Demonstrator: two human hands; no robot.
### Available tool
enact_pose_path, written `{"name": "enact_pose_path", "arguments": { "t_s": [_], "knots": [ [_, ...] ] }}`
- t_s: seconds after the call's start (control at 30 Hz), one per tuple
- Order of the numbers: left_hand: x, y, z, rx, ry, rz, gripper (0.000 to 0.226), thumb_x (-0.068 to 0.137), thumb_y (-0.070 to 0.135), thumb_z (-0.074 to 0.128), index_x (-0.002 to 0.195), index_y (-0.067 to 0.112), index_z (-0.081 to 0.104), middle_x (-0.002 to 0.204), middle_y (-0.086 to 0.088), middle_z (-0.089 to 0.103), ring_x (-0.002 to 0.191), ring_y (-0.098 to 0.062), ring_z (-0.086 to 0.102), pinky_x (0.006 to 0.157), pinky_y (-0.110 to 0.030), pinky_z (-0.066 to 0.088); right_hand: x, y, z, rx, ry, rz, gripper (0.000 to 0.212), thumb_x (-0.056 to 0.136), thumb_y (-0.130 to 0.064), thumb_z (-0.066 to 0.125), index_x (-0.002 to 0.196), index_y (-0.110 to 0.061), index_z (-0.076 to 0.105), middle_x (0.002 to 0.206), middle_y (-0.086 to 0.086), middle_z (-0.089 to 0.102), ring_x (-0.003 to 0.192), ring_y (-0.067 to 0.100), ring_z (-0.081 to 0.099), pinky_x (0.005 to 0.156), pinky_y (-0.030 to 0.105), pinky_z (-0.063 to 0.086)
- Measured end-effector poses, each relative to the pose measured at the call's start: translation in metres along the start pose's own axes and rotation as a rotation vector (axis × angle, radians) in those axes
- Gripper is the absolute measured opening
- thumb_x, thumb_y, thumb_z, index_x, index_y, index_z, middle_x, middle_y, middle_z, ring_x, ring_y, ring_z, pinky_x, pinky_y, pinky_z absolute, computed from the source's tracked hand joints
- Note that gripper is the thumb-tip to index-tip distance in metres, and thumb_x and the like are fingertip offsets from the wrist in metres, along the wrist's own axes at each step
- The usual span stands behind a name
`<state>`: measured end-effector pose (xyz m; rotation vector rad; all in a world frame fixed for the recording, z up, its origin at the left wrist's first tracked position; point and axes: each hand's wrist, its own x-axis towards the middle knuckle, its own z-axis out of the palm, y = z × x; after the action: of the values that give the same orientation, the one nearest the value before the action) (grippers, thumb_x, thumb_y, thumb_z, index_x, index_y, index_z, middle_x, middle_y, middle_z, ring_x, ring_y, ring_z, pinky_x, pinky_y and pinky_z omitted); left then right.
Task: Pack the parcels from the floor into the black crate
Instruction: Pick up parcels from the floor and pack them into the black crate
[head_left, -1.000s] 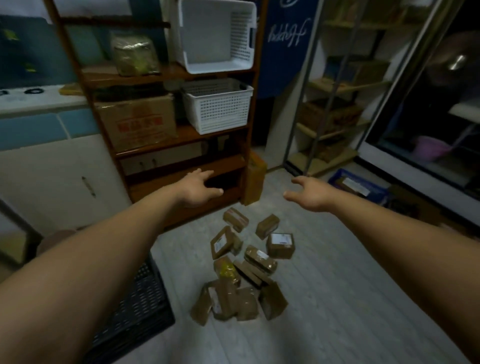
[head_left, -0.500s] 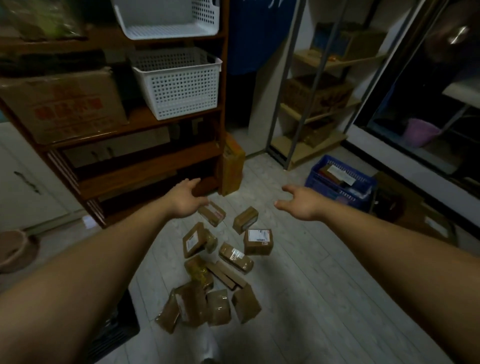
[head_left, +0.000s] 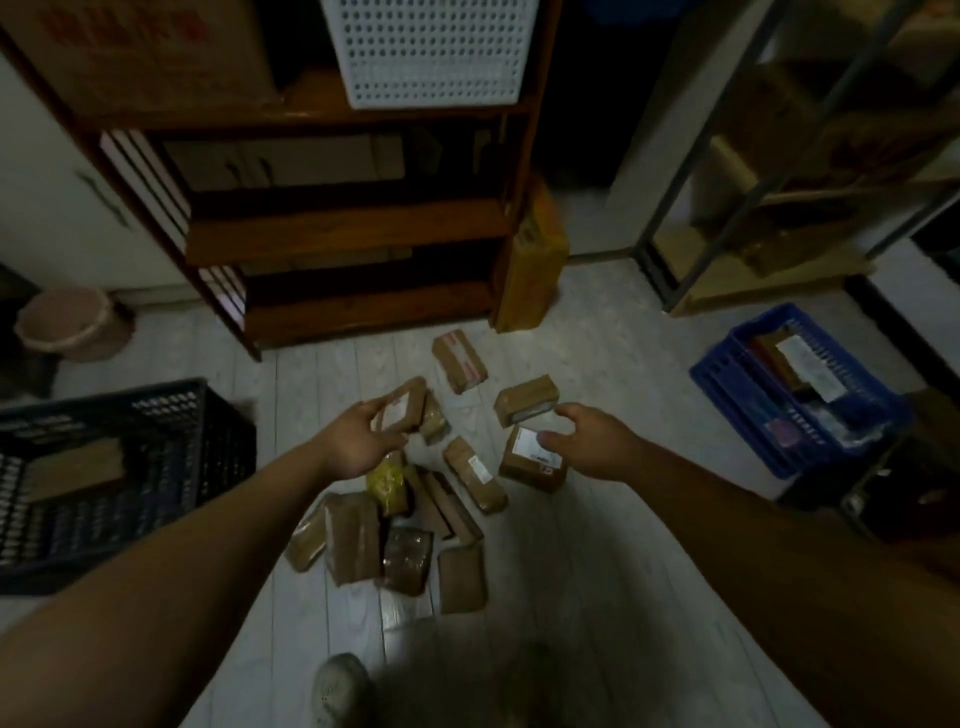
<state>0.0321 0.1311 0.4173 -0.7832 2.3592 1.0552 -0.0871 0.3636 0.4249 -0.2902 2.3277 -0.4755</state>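
Several brown parcels (head_left: 470, 473) lie scattered on the pale floor before me. My left hand (head_left: 358, 441) has its fingers and thumb around a flat labelled parcel (head_left: 405, 408) that still leans in the pile. My right hand (head_left: 597, 441) hovers open with spread fingers just over a boxy parcel with a white label (head_left: 527, 465), between it and another parcel (head_left: 524, 397). One yellow-wrapped parcel (head_left: 387, 480) lies below my left hand. The black crate (head_left: 156, 415) stands on the floor at the left, with a brown parcel (head_left: 72, 467) inside.
A wooden shelf unit (head_left: 343, 234) with a white basket (head_left: 431, 52) stands behind the pile, a tall carton (head_left: 535, 260) leaning at its corner. A blue crate (head_left: 727, 384) with items sits right, a pink bucket (head_left: 67, 325) left. My shoe (head_left: 337, 686) shows below.
My view has tilted down and I have leaned in. Both hands dropped to the pile; the left closed around the labelled parcel, the right came over the white-labelled box.
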Motion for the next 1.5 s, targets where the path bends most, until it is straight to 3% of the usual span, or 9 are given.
{"name": "enact_pose_path", "arguments": {
  "t_s": [0.2, 0.37, 0.53, 0.77, 0.87, 0.97, 1.13, 1.37, 1.5],
  "knots": [
    [0.050, -0.055, 0.106, -0.012, -0.063, -0.108, 0.052, 0.094, 0.023, 0.054, 0.142, 0.010, 0.037, 0.145, -0.013, 0.041, 0.130, -0.029, 0.043, 0.089, -0.023, 0.033, 0.083, 0.073, 0.079, 0.088, -0.116, 0.003, 0.046, 0.095, -0.034, 0.053, 0.131, -0.006, 0.049, 0.131, 0.013, 0.053, 0.119, 0.028, 0.051, 0.096, 0.033, 0.041],
    [0.125, -0.141, 0.179, 0.046, -0.053, -0.183, 0.078, 0.067, 0.085, 0.039, 0.132, 0.043, 0.041, 0.122, -0.003, 0.062, 0.102, -0.021, 0.061, 0.095, -0.039, 0.048, 0.156, 0.119, 0.170, 0.149, -0.161, -0.002, 0.054, 0.090, -0.038, 0.059, 0.134, -0.010, 0.046, 0.135, 0.008, 0.051, 0.127, 0.029, 0.048, 0.105, 0.042, 0.041],
    [0.193, -0.186, 0.282, -0.075, -0.115, -0.186, 0.065, 0.090, 0.022, 0.061, 0.146, 0.013, 0.029, 0.149, -0.010, 0.036, 0.137, -0.027, 0.035, 0.108, -0.028, 0.028, 0.230, 0.163, 0.283, 0.089, -0.190, -0.025, 0.054, 0.091, -0.032, 0.058, 0.138, -0.011, 0.042, 0.134, 0.010, 0.053, 0.122, 0.028, 0.051, 0.100, 0.035, 0.040],
    [0.260, -0.283, 0.403, -0.269, -0.241, -0.294, 0.021, 0.089, 0.020, 0.061, 0.104, 0.005, 0.059, 0.105, -0.018, 0.063, 0.090, -0.032, 0.061, 0.077, -0.036, 0.049, 0.296, 0.224, 0.418, 0.228, -0.506, 0.078, 0.036, 0.092, -0.025, 0.060, 0.126, -0.017, 0.051, 0.114, -0.005, 0.052, 0.114, 0.020, 0.052, 0.087, 0.034, 0.043],
    [0.269, -0.300, 0.408, -0.527, -0.294, -0.386, 0.019, 0.093, 0.023, 0.053, 0.106, 0.009, 0.058, 0.096, -0.017, 0.061, 0.084, -0.029, 0.058, 0.070, -0.037, 0.050, 0.312, 0.232, 0.428, 0.356, -0.648, 0.271, 0.047, 0.094, -0.029, 0.056, 0.134, -0.011, 0.041, 0.118, 0.014, 0.057, 0.104, 0.035, 0.058, 0.069, 0.041, 0.048],
    [0.267, -0.301, 0.408, -0.675, -0.357, -0.436, 0.021, 0.096, 0.025, 0.048, 0.111, 0.012, 0.056, 0.091, -0.011, 0.061, 0.081, -0.025, 0.060, 0.069, -0.037, 0.055, 0.311, 0.224, 0.432, 0.478, -0.731, 0.321, 0.054, 0.095, -0.028, 0.053, 0.140, -0.007, 0.032, 0.132, 0.025, 0.051, 0.114, 0.043, 0.054, 0.080, 0.052, 0.051],
    [0.239, -0.273, 0.392, -0.674, -0.253, -0.398, 0.027, 0.094, 0.020, 0.053, 0.121, 0.023, 0.046, 0.103, -0.008, 0.065, 0.089, -0.024, 0.065, 0.067, -0.038, 0.054, 0.275, 0.203, 0.416, 0.537, -0.648, 0.275, 0.038, 0.099, -0.024, 0.046, 0.132, -0.006, 0.043, 0.115, 0.018, 0.061, 0.117, 0.039, 0.056, 0.088, 0.048, 0.048],
    [0.130, -0.191, 0.270, -0.744, -0.170, -0.307, 0.037, 0.091, 0.023, 0.058, 0.128, 0.022, 0.050, 0.108, -0.005, 0.065, 0.093, -0.021, 0.065, 0.069, -0.038, 0.058, 0.158, 0.113, 0.286, 0.492, -0.573, 0.091, 0.008, 0.097, -0.026, 0.049, 0.104, -0.022, 0.052, 0.091, 0.003, 0.061, 0.084, 0.021, 0.061, 0.077, 0.039, 0.054],
    [0.059, -0.129, 0.173, -0.749, -0.043, -0.224, 0.042, 0.092, 0.038, 0.055, 0.130, 0.024, 0.046, 0.112, -0.005, 0.062, 0.099, -0.023, 0.063, 0.071, -0.038, 0.057, 0.086, 0.039, 0.199, 0.496, -0.463, -0.011, 0.040, 0.094, -0.023, 0.056, 0.132, -0.024, 0.041, 0.108, 0.006, 0.058, 0.094, 0.027, 0.062, 0.078, 0.044, 0.057]
  ]
}}
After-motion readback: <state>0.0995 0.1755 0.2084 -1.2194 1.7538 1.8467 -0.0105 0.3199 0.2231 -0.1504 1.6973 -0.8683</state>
